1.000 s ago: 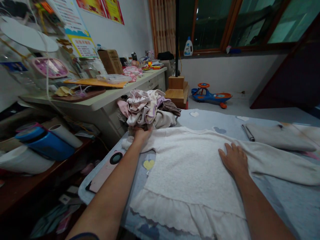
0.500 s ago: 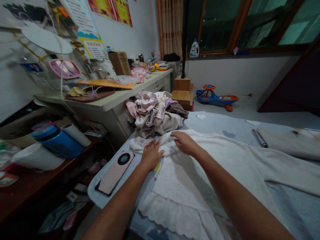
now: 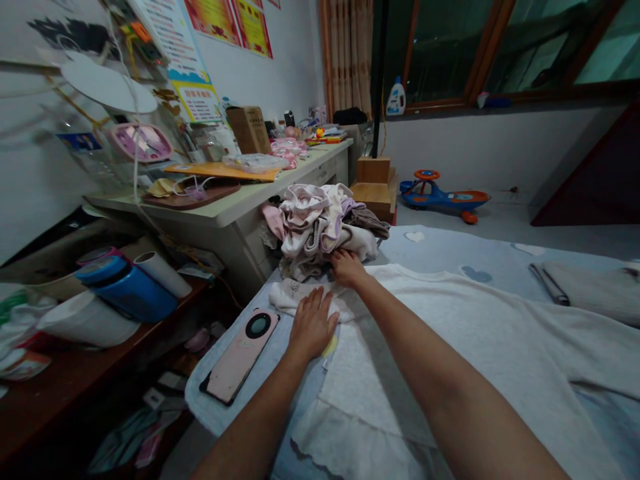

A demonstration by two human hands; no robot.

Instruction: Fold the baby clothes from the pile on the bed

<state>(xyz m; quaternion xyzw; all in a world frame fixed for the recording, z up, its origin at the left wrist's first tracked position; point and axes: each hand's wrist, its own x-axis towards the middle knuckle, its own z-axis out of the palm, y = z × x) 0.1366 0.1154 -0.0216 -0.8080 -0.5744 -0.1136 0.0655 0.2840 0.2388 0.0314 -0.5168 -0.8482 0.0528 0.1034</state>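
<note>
A white long-sleeved top (image 3: 430, 313) with a ruffled hem lies spread on the bed, one sleeve stretched to the right. My left hand (image 3: 313, 327) rests flat on its left sleeve (image 3: 287, 293), fingers spread. Beyond it, my right hand (image 3: 347, 268) reaches to the lower front edge of a heap of crumpled clothes (image 3: 313, 220). Its fingers look stretched out and touch the heap; their tips are partly lost among the folds. A pink phone (image 3: 240, 367) with a round black camera ring lies left of my left hand.
A folded grey garment (image 3: 590, 283) lies on the right of the blue bed sheet (image 3: 425, 243). A cluttered desk (image 3: 200, 213) stands behind the heap at left. A low shelf with a blue bottle (image 3: 130, 287) is beside the bed. Farther back is a ride-on toy (image 3: 445, 198).
My right hand has moved from the top's sleeve forward to the heap of clothes. My left hand stays on the sleeve. The whole view has shifted slightly.
</note>
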